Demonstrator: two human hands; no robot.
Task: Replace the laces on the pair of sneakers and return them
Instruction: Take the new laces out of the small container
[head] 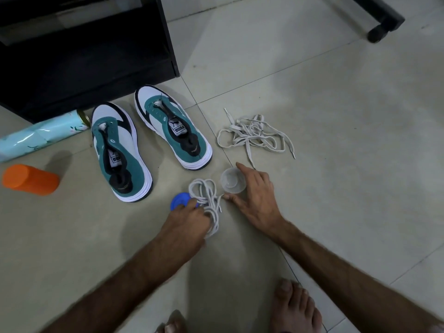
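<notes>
Two teal, white and black sneakers lie unlaced on the tiled floor, the left one (120, 152) nearer me, the right one (173, 126) beside it. A loose heap of flat off-white laces (252, 135) lies to their right. A bundle of round white laces (206, 198) lies in front of me. My left hand (185, 222) rests on this bundle, fingers curled into it, next to a blue lid (179, 200). My right hand (254, 195) is around a small clear plastic cup (231, 180), thumb touching a lace end.
A black cabinet (84, 51) stands behind the sneakers. A pale blue floral bottle (40, 138) and an orange container (31, 180) lie at the left. A chair's wheeled leg (379, 22) is at the top right. My bare feet (293, 308) are at the bottom.
</notes>
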